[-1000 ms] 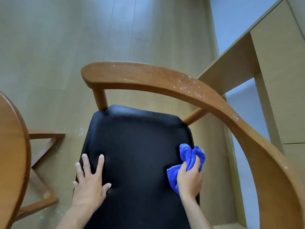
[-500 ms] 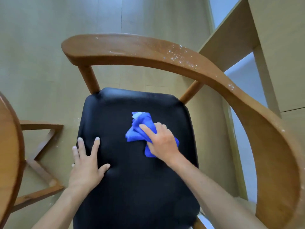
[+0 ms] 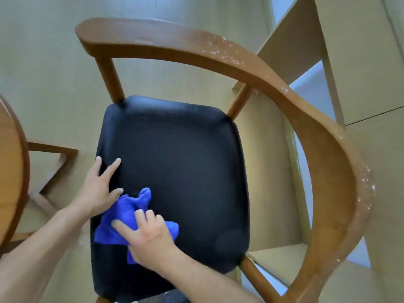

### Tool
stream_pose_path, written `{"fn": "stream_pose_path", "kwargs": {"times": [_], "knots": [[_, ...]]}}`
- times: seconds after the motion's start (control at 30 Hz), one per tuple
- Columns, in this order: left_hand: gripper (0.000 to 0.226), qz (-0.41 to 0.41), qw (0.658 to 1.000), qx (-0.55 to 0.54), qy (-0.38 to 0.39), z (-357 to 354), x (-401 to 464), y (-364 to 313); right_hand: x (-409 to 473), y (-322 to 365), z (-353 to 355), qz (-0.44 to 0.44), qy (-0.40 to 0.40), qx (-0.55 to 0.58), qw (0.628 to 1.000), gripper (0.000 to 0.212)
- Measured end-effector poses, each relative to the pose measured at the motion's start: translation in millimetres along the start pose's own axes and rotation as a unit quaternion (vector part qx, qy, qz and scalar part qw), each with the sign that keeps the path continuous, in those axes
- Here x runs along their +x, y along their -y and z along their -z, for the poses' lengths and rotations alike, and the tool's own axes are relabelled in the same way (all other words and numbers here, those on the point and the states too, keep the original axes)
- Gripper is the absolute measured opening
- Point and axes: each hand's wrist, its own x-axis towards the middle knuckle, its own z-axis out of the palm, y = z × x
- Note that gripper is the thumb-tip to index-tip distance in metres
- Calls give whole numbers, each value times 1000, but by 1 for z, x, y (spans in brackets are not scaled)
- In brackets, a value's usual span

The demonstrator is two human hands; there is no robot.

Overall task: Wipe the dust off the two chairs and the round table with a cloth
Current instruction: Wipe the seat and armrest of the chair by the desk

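Cloth [image 3: 131, 217], blue and bunched, lies on the near-left part of the chair's black seat [image 3: 179, 162], pinned under the curled fingers of the right hand [image 3: 148, 237]. Left hand [image 3: 99, 189] rests spread flat on the seat's left edge. Desk [image 3: 11, 167] is cut off at left; white specks dot the armrest [image 3: 218, 49].

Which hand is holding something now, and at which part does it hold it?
The right hand grips the blue cloth at its bunched middle, on the black seat. The left hand holds nothing.
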Motion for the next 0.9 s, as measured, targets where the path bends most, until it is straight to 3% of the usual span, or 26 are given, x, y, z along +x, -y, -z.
{"fn": "stream_pose_path", "kwargs": {"times": [0.1,0.17,0.23,0.3,0.37,0.43,0.5,0.57,0.63,0.77,0.83,0.9], "knots": [[81,-17,999,37,20,8,-12,10,-22,-7,4,194,118,-70,971,65],[90,-25,997,62,45,0,-25,3,-47,-48,10,308,143,-147,929,67],[99,-26,991,105,76,-15,-41,-7,-67,-101,29,333,141,-159,919,60],[102,-16,986,141,92,-26,-54,-12,-86,-156,49,245,104,-158,951,54],[101,-15,983,159,91,-29,-58,-13,-94,-197,74,60,94,-141,984,64],[100,-17,982,162,90,-29,-58,-15,-94,-204,92,-141,109,-118,977,60],[100,-14,982,166,88,-27,-58,-16,-87,-182,88,-198,124,-102,967,52],[100,-13,982,169,84,-27,-59,-17,-83,-141,66,-107,133,-99,980,57],[101,-16,982,169,80,-28,-59,-15,-89,-98,41,83,171,-123,974,61],[102,-21,982,172,71,-28,-58,-11,-96,-78,30,381,269,-237,852,55],[101,-18,983,170,70,-29,-59,-10,-104,-100,39,444,274,-273,808,51],[101,-18,983,170,69,-29,-59,-10,-112,-135,51,461,284,-281,793,44]]}}
